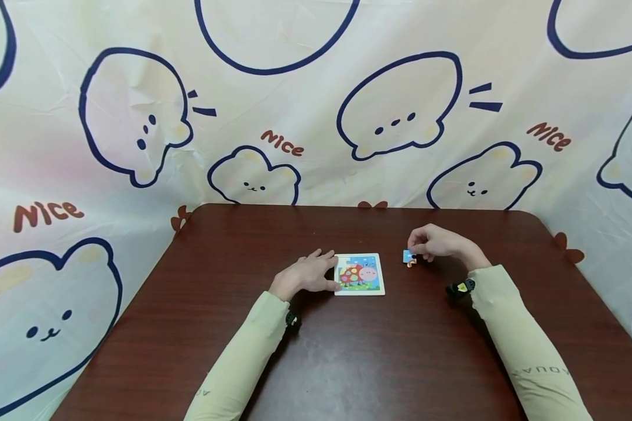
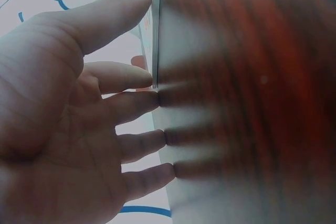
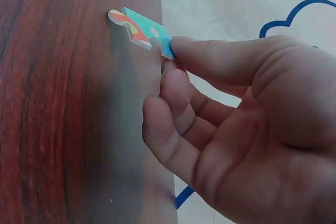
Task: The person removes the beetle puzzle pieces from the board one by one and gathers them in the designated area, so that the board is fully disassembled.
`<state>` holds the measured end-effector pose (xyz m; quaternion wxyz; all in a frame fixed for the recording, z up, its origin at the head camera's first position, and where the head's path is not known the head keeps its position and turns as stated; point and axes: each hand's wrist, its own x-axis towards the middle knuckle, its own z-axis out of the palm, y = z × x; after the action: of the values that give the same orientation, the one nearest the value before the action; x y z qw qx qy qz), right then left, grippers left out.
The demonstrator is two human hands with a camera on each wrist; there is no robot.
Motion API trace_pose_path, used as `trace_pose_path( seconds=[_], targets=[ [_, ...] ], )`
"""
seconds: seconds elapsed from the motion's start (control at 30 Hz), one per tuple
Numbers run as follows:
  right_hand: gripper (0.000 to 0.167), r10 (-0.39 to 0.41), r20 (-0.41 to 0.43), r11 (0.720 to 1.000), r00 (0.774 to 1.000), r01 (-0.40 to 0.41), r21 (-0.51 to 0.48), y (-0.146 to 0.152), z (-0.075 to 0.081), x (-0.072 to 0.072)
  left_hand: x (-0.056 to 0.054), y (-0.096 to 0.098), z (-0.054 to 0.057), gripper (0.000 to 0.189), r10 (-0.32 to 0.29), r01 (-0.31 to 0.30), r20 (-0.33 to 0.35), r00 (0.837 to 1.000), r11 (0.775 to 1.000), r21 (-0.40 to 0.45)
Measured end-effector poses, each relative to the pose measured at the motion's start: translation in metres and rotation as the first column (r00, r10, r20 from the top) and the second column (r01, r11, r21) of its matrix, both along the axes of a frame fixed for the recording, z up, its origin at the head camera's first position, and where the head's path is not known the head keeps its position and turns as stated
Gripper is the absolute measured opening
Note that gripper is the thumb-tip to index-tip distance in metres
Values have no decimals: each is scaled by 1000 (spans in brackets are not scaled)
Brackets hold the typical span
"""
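Observation:
A square jigsaw puzzle board (image 1: pixel 359 291) with a white border and a ladybug picture lies flat on the table. Its upper left part shows a pale gap in the picture. My left hand (image 1: pixel 311 273) rests at the board's left side, thumb and index finger touching its edge; in the left wrist view the other fingertips (image 2: pixel 167 170) meet the tabletop. To the right of the board, my right hand (image 1: pixel 436 241) pinches a puzzle piece (image 1: pixel 408 257) between thumb and fingers. Blue, red and yellow show on that puzzle piece (image 3: pixel 137 29) in the right wrist view, held above the table.
The dark brown wooden table (image 1: pixel 316 362) has rounded far corners. Behind and beside it hangs a pale curtain (image 1: pixel 316 105) printed with cartoon bears and the word "Nice". Both wrists carry a dark strapped device (image 1: pixel 460 288).

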<state>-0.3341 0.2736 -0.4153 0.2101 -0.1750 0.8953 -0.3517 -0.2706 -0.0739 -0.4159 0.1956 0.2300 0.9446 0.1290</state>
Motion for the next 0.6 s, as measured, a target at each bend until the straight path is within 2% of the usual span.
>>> trace_pose_path(
  seconds=[0.33, 0.6],
  targets=[
    [8, 9, -5, 999, 1000, -9, 39, 5, -7, -2, 1, 1, -2, 72, 1, -1, -7, 1000, 1000, -1],
    [8, -4, -18, 996, 1000, 6, 92, 3, -3, -1, 1, 1, -1, 72, 1, -1, -10, 1000, 1000, -3]
  ],
)
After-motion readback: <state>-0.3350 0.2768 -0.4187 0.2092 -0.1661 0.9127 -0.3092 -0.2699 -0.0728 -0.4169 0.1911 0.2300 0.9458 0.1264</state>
